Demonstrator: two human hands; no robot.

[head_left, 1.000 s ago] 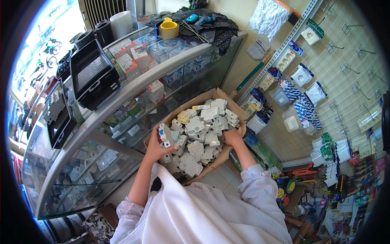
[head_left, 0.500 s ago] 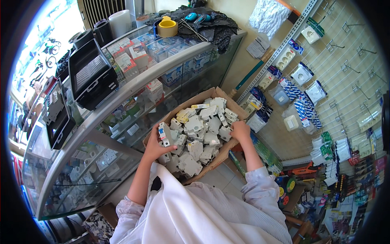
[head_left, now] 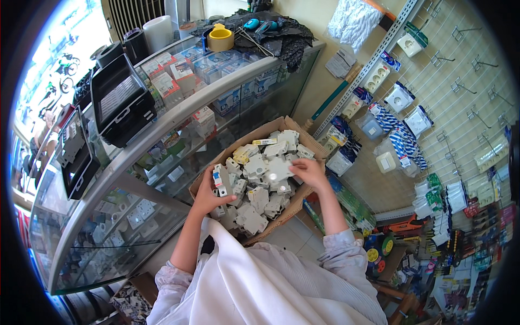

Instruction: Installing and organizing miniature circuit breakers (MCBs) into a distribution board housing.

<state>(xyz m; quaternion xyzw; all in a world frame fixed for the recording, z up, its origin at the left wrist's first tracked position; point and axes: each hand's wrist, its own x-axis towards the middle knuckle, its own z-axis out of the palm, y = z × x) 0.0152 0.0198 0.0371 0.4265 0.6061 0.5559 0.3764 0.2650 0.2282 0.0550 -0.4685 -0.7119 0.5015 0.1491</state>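
A cardboard box [head_left: 304,190] in front of me is heaped with white-grey miniature circuit breakers [head_left: 251,218]. At the box's left side my left hand [head_left: 207,195] grips one circuit breaker [head_left: 221,180] with a blue switch, standing upright between thumb and fingers. My right hand [head_left: 310,174] pinches the edge of another circuit breaker [head_left: 279,169], its flat side facing up, above the right half of the heap. One piece with a yellow label [head_left: 264,142] lies near the box's far end.
A glass display counter [head_left: 179,116] curves along the left, with small cartons inside. On it stand a black open toolbox [head_left: 122,100] and a yellow tape roll [head_left: 221,38]. At right, a wire rack [head_left: 460,86] holds packaged sockets [head_left: 400,97].
My right hand has moved left and inward from the box's right edge, lifting a circuit breaker from the heap. My left hand keeps its hold in nearly the same place.
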